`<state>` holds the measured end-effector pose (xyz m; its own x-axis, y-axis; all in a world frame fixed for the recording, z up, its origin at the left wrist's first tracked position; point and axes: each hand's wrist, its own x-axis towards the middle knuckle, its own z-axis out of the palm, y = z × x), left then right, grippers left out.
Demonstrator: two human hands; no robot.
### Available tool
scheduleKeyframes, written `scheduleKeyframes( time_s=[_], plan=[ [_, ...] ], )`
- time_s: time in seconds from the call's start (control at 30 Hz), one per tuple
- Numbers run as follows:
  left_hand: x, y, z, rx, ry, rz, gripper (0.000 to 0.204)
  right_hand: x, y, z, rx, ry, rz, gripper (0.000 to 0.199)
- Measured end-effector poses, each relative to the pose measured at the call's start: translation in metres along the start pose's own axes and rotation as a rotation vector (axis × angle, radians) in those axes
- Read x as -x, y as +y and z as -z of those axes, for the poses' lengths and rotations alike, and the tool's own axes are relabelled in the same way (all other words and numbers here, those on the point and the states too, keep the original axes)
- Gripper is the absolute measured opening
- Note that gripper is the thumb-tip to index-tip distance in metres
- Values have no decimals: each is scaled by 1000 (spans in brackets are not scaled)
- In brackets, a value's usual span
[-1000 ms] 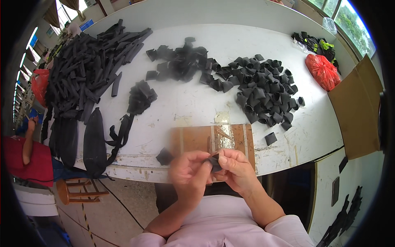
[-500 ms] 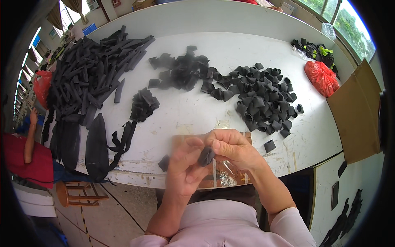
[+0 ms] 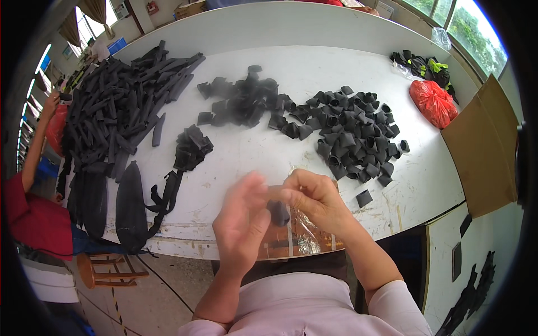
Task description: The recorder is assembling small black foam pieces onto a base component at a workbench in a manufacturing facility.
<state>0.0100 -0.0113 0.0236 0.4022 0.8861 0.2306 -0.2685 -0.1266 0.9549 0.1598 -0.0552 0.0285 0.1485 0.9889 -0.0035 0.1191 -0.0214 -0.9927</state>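
Over the front of the table, my left hand (image 3: 241, 215) has its fingers stretched out and smeared by motion, thumb apart. Close to its right, my right hand (image 3: 315, 200) is closed in a pinch, thumb against forefinger; what is between the tips is hidden. Between and just below the hands is a small dark grey fabric loop (image 3: 278, 214); whether it hangs from the right fingertips or lies on the board I cannot tell. Beneath the hands lies a brown board (image 3: 314, 238) with shiny clear tape on it.
Long dark fabric strips (image 3: 115, 103) are heaped at the left. Several small fabric pieces (image 3: 244, 101) lie mid-table, and short loops (image 3: 358, 131) are piled to the right. A red plastic bag (image 3: 433, 103) and cardboard (image 3: 483, 148) stand at the right edge. A person in red (image 3: 42, 218) is at far left.
My left hand has opened out and shifted slightly left, away from the fabric loop. My right hand stays pinched in nearly the same place. The person at left has raised an arm.
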Motion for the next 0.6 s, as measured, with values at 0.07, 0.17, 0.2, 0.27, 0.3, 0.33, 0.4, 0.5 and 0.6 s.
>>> scheduleKeyframes(
  time_s=[0.07, 0.17, 0.2, 0.27, 0.3, 0.33, 0.4, 0.5, 0.6],
  plan=[
    [-9, 6, 7, -243, -206, -224, 18, 9, 2, -6, 37, 110, 159, 19],
    [-11, 2, 6, -198, -261, -265, 14, 21, 2, -8, 211, 225, 433, 23],
    [-9, 1, 4, -199, -268, -264, 14, 22, -4, -11, 266, 226, 487, 26],
    [-2, 1, 1, 224, -64, -88, 13, 22, -11, -18, 304, 240, 533, 29],
    [-2, 1, 2, 222, -68, -87, 13, 21, -14, -20, 303, 244, 533, 29],
    [-3, 0, 4, 427, -53, -20, 12, 21, -17, -21, 356, 282, 553, 27],
    [-2, -1, 8, 650, -46, 66, 11, 20, -17, -23, 408, 316, 573, 25],
    [1, -11, 11, 760, -67, 143, 11, 19, -13, -24, 415, 369, 581, 20],
    [5, -11, 11, 656, -43, 110, 10, 19, -4, -23, 317, 313, 527, 16]
  ],
)
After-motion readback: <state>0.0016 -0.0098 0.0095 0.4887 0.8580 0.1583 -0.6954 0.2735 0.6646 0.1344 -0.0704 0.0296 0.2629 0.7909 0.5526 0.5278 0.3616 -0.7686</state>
